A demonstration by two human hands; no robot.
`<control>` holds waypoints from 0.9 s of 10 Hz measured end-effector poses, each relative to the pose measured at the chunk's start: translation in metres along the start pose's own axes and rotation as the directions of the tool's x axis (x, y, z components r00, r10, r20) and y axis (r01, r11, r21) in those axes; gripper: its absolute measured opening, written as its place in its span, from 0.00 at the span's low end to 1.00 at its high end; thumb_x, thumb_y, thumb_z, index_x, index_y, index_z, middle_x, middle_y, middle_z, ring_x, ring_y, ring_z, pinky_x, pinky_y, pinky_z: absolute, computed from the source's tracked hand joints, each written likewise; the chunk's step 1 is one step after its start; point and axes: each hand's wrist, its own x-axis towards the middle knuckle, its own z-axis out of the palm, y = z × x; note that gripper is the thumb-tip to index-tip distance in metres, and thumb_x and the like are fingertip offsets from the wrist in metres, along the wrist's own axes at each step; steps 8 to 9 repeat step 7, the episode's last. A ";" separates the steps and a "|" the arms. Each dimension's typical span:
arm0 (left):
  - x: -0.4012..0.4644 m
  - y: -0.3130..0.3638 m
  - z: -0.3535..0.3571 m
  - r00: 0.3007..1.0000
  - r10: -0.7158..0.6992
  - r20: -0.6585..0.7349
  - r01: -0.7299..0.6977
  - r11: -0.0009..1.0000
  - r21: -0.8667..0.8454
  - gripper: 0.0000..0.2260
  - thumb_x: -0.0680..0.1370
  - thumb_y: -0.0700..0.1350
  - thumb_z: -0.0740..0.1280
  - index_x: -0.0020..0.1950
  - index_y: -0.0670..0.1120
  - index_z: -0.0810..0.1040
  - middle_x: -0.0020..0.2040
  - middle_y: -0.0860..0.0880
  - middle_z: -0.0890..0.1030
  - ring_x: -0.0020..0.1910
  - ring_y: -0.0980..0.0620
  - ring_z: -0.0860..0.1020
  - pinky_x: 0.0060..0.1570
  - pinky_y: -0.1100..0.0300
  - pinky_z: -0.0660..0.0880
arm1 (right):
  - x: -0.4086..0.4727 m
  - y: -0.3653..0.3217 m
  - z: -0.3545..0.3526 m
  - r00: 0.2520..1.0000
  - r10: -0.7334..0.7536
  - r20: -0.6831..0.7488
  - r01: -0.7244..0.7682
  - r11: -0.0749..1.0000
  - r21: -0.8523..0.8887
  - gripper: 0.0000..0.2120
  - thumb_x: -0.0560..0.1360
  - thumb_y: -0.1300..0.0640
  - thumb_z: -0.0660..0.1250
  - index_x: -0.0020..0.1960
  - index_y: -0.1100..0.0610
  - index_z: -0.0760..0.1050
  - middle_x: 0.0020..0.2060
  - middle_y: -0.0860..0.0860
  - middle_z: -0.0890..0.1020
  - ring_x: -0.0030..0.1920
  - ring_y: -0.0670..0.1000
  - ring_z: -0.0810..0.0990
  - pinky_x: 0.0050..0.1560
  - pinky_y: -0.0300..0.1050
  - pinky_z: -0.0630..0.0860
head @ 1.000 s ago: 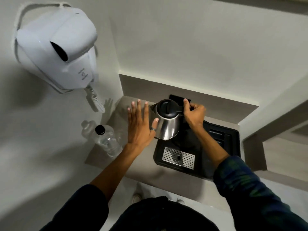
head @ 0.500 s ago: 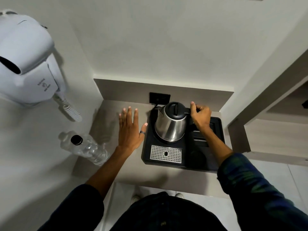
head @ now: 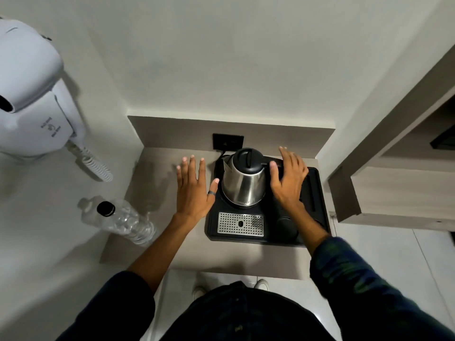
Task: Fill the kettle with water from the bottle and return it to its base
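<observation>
At the near edge of the grey counter [head: 157, 252] a capped water bottle [head: 123, 221] stands by the left wall. Beyond it the steel kettle [head: 243, 185] sits upright on its base in the black tray [head: 317, 207]. Left hand [head: 194, 190] and right hand [head: 289, 180] flank it, fingers spread, gripping nothing. Behind is a wall socket [head: 227, 141]; a white hairdryer [head: 32, 94] hangs on the left wall.

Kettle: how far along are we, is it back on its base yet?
Done: the kettle stands on the black tray, lid shut; the bottle is capped, on the counter. In hand: nothing; the right hand is open beside the handle, the left hand flat. Left: little; water level not visible.
</observation>
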 end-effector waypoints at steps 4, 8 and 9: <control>-0.002 0.010 0.003 0.995 0.089 0.050 -0.091 0.995 0.041 0.35 0.84 0.64 0.45 0.85 0.43 0.53 0.84 0.37 0.53 0.84 0.35 0.46 0.82 0.36 0.47 | -0.020 -0.003 -0.016 0.956 -0.272 -0.108 0.182 0.842 -0.508 0.23 0.73 0.60 0.77 0.68 0.63 0.82 0.73 0.63 0.77 0.73 0.69 0.76 0.64 0.75 0.75; -0.014 0.012 -0.005 0.985 0.149 0.081 -0.155 0.986 0.062 0.34 0.85 0.63 0.48 0.85 0.43 0.52 0.85 0.37 0.51 0.84 0.36 0.45 0.82 0.37 0.47 | -0.025 -0.018 -0.022 0.981 -0.194 -0.017 0.154 0.823 -0.548 0.23 0.77 0.62 0.70 0.71 0.61 0.78 0.81 0.58 0.68 0.80 0.67 0.67 0.74 0.71 0.67; -0.014 0.012 -0.005 0.985 0.149 0.081 -0.155 0.986 0.062 0.34 0.85 0.63 0.48 0.85 0.43 0.52 0.85 0.37 0.51 0.84 0.36 0.45 0.82 0.37 0.47 | -0.025 -0.018 -0.022 0.981 -0.194 -0.017 0.154 0.823 -0.548 0.23 0.77 0.62 0.70 0.71 0.61 0.78 0.81 0.58 0.68 0.80 0.67 0.67 0.74 0.71 0.67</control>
